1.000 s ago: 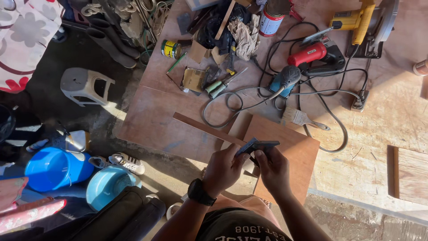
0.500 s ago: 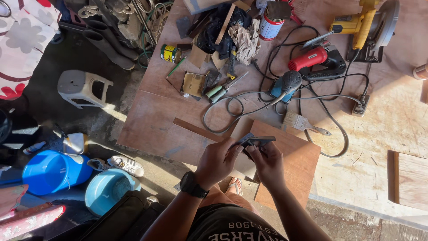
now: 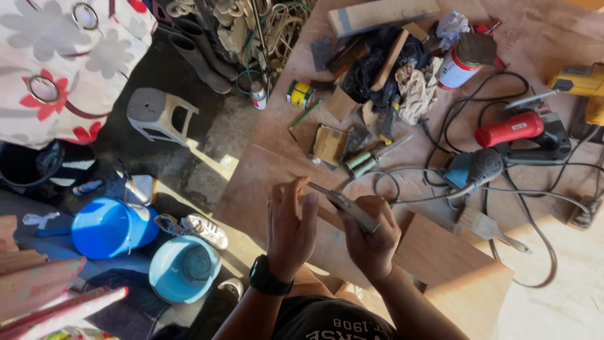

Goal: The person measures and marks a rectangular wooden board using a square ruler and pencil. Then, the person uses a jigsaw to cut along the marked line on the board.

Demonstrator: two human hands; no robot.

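as right hand (image 3: 372, 242) grips blade (image 3: 345, 206), left hand (image 3: 290, 230) touches.

Both forearms raised from the near edge, bare, converging toward the middle. Left hand (image 3: 290, 230) held upright with palm turned rightward, fingers (image 3: 296, 195) extended and pressed close together, thumb alongside; a dark watch strapped at the wrist. Right hand (image 3: 372, 236) just right of it, curled into a loose fist, knuckles outward, fingers closed around a thin flat strip (image 3: 345, 204) angled up toward the left fingertips.
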